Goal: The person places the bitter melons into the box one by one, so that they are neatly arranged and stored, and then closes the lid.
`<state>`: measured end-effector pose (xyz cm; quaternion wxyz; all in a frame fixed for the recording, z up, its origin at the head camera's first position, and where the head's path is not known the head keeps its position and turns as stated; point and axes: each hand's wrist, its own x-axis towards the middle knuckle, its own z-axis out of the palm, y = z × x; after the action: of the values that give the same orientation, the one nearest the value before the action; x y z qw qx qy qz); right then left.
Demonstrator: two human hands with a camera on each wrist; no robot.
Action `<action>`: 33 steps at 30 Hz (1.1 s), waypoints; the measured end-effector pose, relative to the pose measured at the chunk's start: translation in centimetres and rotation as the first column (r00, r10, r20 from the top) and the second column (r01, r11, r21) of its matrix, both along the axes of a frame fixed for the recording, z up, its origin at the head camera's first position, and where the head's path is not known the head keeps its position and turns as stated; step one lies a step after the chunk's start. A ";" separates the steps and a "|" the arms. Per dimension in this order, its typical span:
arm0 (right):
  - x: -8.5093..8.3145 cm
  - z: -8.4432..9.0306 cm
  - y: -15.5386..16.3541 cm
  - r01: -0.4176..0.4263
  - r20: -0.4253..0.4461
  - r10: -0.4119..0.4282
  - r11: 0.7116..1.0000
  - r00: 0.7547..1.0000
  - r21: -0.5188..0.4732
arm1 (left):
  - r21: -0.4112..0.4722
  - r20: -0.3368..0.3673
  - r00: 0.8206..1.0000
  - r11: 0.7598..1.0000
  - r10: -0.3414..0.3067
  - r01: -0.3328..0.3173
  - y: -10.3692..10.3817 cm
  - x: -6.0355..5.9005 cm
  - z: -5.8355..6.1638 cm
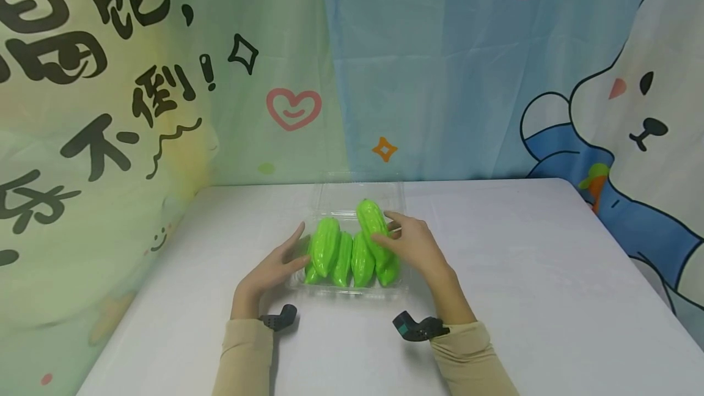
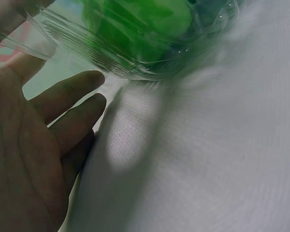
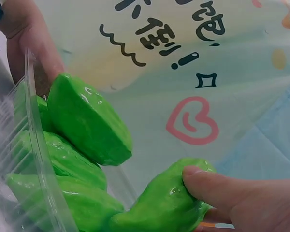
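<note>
- The right hand pinches a green gourd at the clear tray's three o'clock side.
- The left hand, fingers spread, rests against the tray's nine o'clock wall, mid-surface.

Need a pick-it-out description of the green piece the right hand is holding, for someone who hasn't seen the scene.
On the white table, look at the clear plastic tray in the middle, between the two hands. It holds several glossy green ridged toy vegetables; the one meant, the raised gourd, is at the tray's right. Its far end tilts up above the rest, and the right hand grips it.
</note>
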<state>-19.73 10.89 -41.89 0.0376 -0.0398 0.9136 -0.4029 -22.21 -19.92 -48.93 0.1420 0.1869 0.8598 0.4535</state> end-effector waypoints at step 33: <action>0.7 -0.3 -2.8 -0.132 -0.062 0.142 0.981 0.988 0.144 | 0.002 0.016 1.000 1.000 0.006 -0.006 -0.2 -0.5 -0.6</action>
<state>-19.06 8.11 -42.15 0.0352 -0.1142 0.9354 -0.3328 -22.68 -20.12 -49.51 0.1473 0.1810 0.8587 0.4563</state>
